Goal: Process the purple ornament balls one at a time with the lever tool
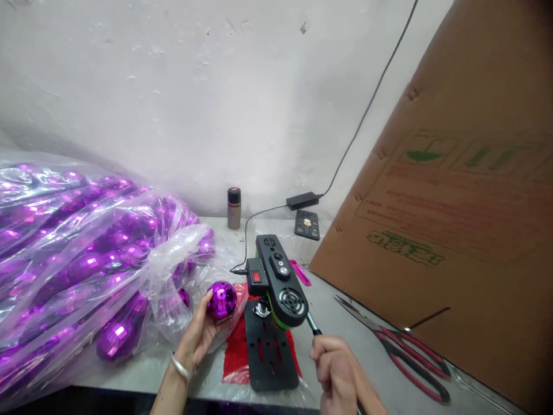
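A shiny purple faceted ball (223,300) rests in the fingers of the left hand (202,329), thumb against its near left side and the other fingers curled beneath. The fingers of the right hand (336,369) are closed around a slim metal rod with a dark grip (312,325), whose far end meets the black elongated machine with round vents and a red switch (287,282).

That machine stands between both sets of fingers, over a black slotted metal plate (272,369) on a bright red sheet (233,363). The step in hand seems to be keeping the ball beside the machine while the rod is gripped; the next move likely calls for a light hold on that slick shell and a steady right wrist.

Left of the left fingers, a clear plastic bag of purple ornaments (166,259) spreads across the table (317,302). Right of the right fingers lie red-and-black-handled scissors (406,351), near a large brown cardboard box (458,219).
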`<state>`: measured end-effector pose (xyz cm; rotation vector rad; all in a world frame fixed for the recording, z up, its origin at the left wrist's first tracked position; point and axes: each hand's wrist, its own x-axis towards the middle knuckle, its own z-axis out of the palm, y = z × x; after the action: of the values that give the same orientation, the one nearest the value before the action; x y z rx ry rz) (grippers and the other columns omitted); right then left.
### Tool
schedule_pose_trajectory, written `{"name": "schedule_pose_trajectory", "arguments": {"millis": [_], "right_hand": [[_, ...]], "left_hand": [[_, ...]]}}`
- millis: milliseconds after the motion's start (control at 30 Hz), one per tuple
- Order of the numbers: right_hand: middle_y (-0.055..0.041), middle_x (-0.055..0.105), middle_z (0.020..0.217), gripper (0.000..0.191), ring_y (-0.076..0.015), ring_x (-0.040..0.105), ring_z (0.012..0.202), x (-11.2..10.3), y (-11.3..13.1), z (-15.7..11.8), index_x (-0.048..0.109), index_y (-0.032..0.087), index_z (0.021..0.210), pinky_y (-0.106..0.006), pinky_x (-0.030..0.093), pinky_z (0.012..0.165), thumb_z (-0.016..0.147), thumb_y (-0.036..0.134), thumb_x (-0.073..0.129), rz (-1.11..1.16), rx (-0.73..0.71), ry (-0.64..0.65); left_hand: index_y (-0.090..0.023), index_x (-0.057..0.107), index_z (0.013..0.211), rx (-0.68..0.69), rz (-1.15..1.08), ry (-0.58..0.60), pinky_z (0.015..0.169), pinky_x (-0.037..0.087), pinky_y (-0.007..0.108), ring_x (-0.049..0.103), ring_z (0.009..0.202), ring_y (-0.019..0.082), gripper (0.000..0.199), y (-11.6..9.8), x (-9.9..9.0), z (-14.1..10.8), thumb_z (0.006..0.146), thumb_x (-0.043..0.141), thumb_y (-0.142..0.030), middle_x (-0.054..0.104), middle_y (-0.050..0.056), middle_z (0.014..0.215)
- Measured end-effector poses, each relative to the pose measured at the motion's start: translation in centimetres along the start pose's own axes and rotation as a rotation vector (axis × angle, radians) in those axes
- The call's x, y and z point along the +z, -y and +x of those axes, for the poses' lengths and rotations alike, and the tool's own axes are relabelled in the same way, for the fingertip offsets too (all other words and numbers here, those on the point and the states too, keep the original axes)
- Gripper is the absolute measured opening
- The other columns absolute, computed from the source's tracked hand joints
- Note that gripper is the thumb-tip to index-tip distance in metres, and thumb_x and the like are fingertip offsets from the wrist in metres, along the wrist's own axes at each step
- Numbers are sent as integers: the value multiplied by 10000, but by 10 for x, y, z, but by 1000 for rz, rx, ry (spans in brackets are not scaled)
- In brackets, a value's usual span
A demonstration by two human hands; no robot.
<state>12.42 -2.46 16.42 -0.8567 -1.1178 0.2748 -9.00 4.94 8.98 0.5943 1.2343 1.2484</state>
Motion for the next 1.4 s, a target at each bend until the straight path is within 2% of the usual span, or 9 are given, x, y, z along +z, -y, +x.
{"name": "schedule_pose_trajectory", "arguments": {"millis": [100,200,333,533,667,800,1033,1233,1400], "right_hand": [[-2,536,624,463,-164,588,644,-3,3,8,543,214,673,-284,349,559,1133,222,587,1,-17,48],[10,516,616,467,-152,582,627,-1,6,12,526,217,674,-274,347,542,1141,203,554,-20,-60,50],[16,524,635,446,-149,601,654,-1,6,11,525,221,703,-269,384,562,1147,180,515,-47,-71,84],[19,535,648,429,-144,624,666,-2,12,13,525,225,726,-265,384,560,1150,167,499,-51,-52,118],[2,555,647,478,-136,550,596,1,26,25,517,228,690,-280,315,492,1168,256,504,-80,20,138],[0,566,652,493,-128,542,579,2,33,33,515,232,685,-269,321,470,1175,289,499,-93,41,168],[-5,595,688,453,-125,553,592,-1,29,28,546,225,721,-251,356,482,1170,240,492,-73,11,182],[-1,590,675,471,-121,543,585,-2,31,29,526,224,707,-249,355,480,1175,245,487,-86,6,179],[-6,587,669,479,-129,546,585,-2,31,31,533,228,698,-258,367,482,1174,265,495,-87,18,179]], "left_hand": [[-211,727,1320,-66,-202,57,1031,696,491,794,1270,363,730,18,-4,-26,827,861,-732,825,169,1320],[-265,699,1355,-79,-171,78,1022,700,510,799,1256,349,754,30,0,-37,788,917,-712,811,130,1374],[-282,593,1482,30,-98,42,1095,665,501,794,1256,325,916,42,13,-41,744,975,-667,780,125,1418],[-230,596,1459,185,205,-61,1274,513,564,673,1450,376,861,60,24,-43,898,674,-879,720,170,1501],[-197,602,1449,332,448,-70,1286,484,602,669,1444,411,824,75,32,-44,876,739,-773,728,188,1475],[-208,551,1539,504,570,-82,1310,450,635,614,1514,418,810,93,38,-43,870,805,-588,670,197,1574],[-215,575,1477,726,678,-144,1236,527,665,653,1441,435,721,121,41,-42,844,848,-426,676,196,1505],[-209,553,1499,805,773,-59,1220,549,670,645,1453,433,696,121,40,-45,875,829,-346,655,206,1508],[-211,588,1476,742,763,18,1227,542,683,636,1471,442,694,116,38,-41,842,843,-335,668,203,1514]]}}
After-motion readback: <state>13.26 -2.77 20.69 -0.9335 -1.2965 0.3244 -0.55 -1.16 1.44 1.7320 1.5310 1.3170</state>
